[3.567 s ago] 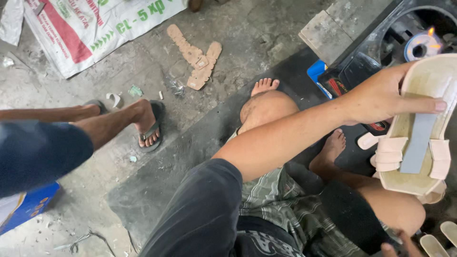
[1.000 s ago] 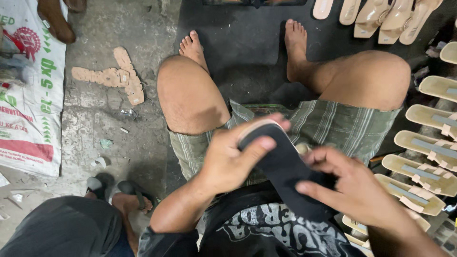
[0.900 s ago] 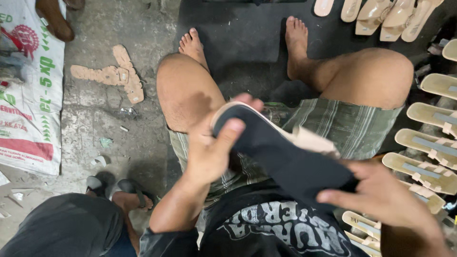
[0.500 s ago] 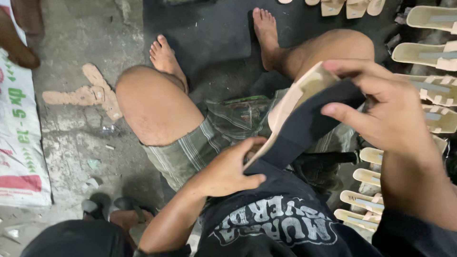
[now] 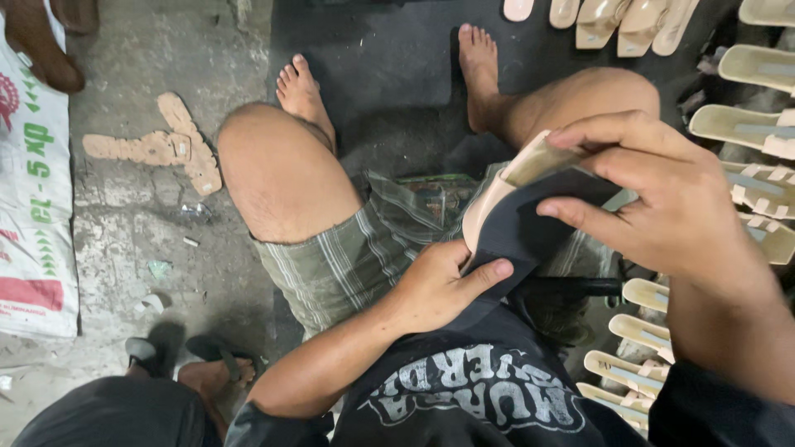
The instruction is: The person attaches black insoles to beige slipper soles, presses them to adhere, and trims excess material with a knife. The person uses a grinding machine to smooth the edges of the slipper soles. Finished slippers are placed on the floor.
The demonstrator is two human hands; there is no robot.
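Left hand (image 5: 435, 285) and right hand (image 5: 662, 194) both clasping dark-soled sandal (image 5: 517, 219) (beige upper), grip closed over lap

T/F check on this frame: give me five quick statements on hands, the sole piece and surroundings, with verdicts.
1. Both hands grip the same dark sole piece. True.
2. The left hand is at the piece's lower end, the right hand at its upper end. True.
3. The person wears closed shoes. False: both feet are bare on the dark mat.
4. Rows of beige sandal soles lie to the person's right. True.
5. The tan cut-out scraps rest on the person's lap. False: they lie on the concrete floor, left of the knee.
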